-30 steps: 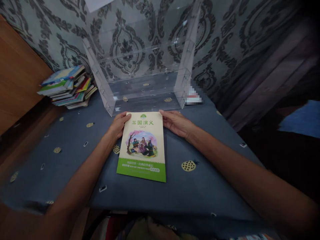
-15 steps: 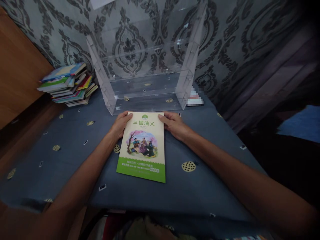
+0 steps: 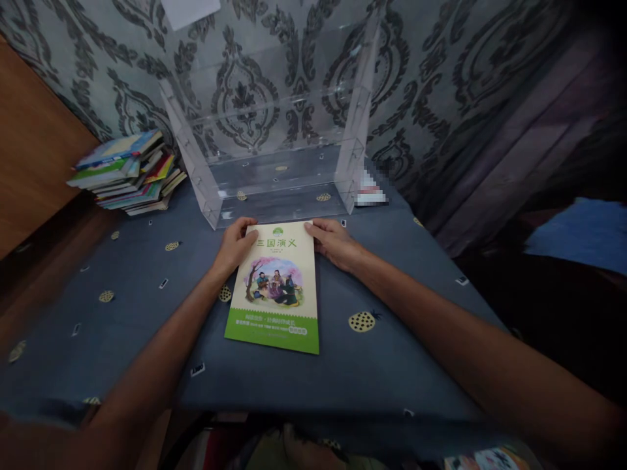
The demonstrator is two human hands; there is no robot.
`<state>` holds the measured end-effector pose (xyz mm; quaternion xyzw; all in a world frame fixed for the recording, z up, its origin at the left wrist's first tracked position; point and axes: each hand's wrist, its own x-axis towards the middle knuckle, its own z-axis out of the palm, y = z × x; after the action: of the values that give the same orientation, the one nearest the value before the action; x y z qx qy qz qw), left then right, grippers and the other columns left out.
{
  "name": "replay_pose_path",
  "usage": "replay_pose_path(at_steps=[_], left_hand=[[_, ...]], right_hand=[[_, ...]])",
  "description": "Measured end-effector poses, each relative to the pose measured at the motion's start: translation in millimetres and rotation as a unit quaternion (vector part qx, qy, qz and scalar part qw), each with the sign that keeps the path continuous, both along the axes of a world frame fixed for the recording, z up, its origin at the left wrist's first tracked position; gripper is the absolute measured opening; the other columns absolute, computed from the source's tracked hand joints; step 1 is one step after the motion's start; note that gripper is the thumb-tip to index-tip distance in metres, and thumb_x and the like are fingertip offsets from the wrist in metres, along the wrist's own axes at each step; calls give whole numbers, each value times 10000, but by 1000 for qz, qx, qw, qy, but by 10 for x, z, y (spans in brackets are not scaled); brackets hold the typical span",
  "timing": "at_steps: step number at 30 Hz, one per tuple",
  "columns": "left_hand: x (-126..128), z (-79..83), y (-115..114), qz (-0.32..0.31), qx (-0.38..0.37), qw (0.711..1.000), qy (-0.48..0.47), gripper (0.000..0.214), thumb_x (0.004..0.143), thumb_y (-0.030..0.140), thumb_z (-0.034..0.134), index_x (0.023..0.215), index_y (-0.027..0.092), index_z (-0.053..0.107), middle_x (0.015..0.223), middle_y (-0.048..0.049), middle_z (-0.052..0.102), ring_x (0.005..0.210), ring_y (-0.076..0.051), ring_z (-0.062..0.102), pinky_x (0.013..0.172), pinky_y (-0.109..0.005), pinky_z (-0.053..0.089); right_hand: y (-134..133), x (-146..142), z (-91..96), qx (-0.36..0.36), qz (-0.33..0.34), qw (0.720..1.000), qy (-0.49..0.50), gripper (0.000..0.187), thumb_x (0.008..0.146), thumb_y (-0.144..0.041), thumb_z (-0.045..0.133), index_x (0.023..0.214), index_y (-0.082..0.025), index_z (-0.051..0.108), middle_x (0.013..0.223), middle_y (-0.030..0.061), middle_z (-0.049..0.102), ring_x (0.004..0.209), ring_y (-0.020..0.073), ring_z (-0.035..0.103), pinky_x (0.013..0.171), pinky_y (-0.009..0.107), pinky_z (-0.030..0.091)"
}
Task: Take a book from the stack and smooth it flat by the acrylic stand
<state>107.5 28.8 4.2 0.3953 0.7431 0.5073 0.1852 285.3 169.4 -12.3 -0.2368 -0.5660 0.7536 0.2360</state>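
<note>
A paperback book (image 3: 274, 287) with a cream and green cover and an illustration of three figures faces up in front of me, title at the far end. My left hand (image 3: 236, 247) grips its far left corner, thumb on the cover and fingers at the edge and underneath. On the far right corner, my right hand (image 3: 333, 241) pinches it the same way. Just beyond the book stands a clear acrylic tiered rack (image 3: 345, 166) with see-through shelves. Whether the book rests fully on the cloth I cannot tell.
A messy stack of books (image 3: 130, 173) sits at the back left. The blue pineapple-print tablecloth (image 3: 392, 365) covers the table. Behind the rack rises a patterned wall (image 3: 294, 59). A small blurred white item (image 3: 369, 190) lies right of the rack. A wooden panel (image 3: 39, 143) borders the left.
The view has shifted slightly, so everything sits a little further left. My left thumb has slid slightly further over the cover's title. Both hands keep their hold on the book.
</note>
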Motion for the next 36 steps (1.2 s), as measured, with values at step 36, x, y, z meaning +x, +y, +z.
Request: replay_pose_path(at_steps=[36], left_hand=[[1108,68,-1086,-289,-48,794,533,582,976,392,581,1520,288,401,1395,-117,640,1338,-319,564,1122,-558,464]], right_hand=[[12,-20,-35,126,-36,991,35,307,855,-145,608,1157,-203,599,888,-20,657,790,136,599,700,226,506]])
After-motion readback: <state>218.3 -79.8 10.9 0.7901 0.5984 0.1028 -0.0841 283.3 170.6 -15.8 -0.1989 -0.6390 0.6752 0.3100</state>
